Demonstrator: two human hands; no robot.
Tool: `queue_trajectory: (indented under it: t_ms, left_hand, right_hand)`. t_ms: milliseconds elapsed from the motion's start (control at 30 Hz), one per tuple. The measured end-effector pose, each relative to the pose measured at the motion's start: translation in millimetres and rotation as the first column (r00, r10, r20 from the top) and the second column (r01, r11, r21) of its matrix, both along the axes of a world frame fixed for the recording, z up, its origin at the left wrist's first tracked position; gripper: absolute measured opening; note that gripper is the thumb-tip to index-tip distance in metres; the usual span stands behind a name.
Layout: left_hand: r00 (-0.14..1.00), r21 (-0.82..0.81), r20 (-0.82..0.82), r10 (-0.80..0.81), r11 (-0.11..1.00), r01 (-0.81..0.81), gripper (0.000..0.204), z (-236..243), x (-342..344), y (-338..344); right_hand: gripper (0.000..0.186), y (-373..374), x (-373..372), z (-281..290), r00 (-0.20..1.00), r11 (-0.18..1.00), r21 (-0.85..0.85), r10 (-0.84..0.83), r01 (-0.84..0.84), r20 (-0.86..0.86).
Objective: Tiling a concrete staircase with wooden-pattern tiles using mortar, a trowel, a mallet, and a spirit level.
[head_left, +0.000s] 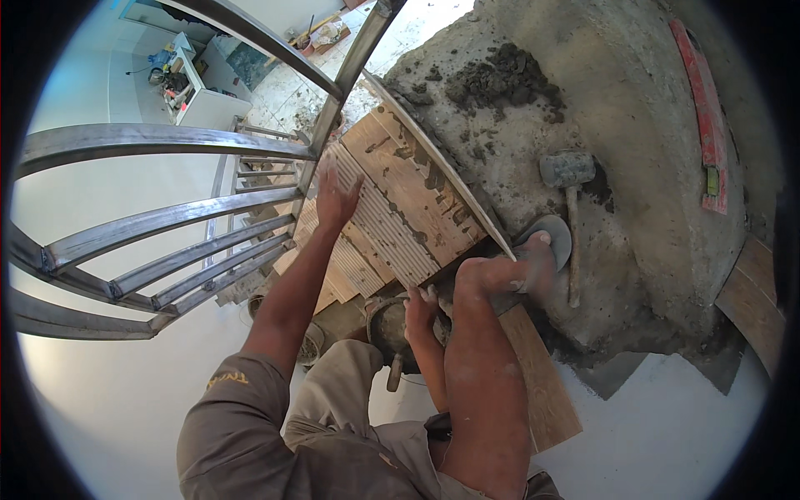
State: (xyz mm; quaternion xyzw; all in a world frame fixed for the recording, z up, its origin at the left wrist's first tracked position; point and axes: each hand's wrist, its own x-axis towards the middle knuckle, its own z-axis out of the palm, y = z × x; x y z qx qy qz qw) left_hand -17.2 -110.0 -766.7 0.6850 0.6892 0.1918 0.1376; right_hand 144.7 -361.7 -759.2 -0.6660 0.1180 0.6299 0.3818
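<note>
My left hand (337,198) is open, fingers and thumb stretched out, at the far end of a ridged strip on the wood-look stair tiles (392,212). At the near edge of those tiles is my right hand (422,312), its fingers apart and their tips against or just beside the edge. I cannot tell whether they touch it. Grey mortar smears mark the tiles. Just left of my right hand stands a dark bucket (385,315), with a tool's wooden handle (395,373) hanging over its near side.
A metal railing (192,212) rises on the left. An upright tile (442,167) borders the stair's right side. Beyond it are a rubber mallet (568,170), a mortar pile (508,79) and a red spirit level (704,117) on rough concrete. A loose wood-look tile (542,383) lies near my bent leg.
</note>
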Motion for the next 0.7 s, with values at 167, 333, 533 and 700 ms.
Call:
queue_trajectory:
  t_ms: [167,333,533,700]
  left_hand:
    - [0.983,0.050,0.141,0.113,0.991,-0.121,0.070,6.3,8.5,-64.3]
    - [0.638,-0.491,0.521,0.567,0.811,-0.318,0.048,2.8,23.0,-103.8]
    - [0.398,-0.655,0.554,0.731,0.678,-0.334,0.047,10.2,44.7,-100.3]
    - [0.391,-0.662,0.532,0.751,0.657,-0.361,0.048,22.6,54.9,-93.7]
  right_hand:
    - [0.075,4.2,-2.6,6.9,0.983,0.992,-0.077,-0.114,0.104,-0.145]
    - [0.052,13.1,-6.2,24.6,0.985,0.994,-0.063,-0.096,0.088,-0.142]
    - [0.053,12.6,-7.1,24.6,0.985,0.993,-0.102,-0.075,0.060,-0.154]
    - [0.054,6.0,-2.6,20.8,0.973,0.992,-0.084,-0.112,0.097,-0.201]
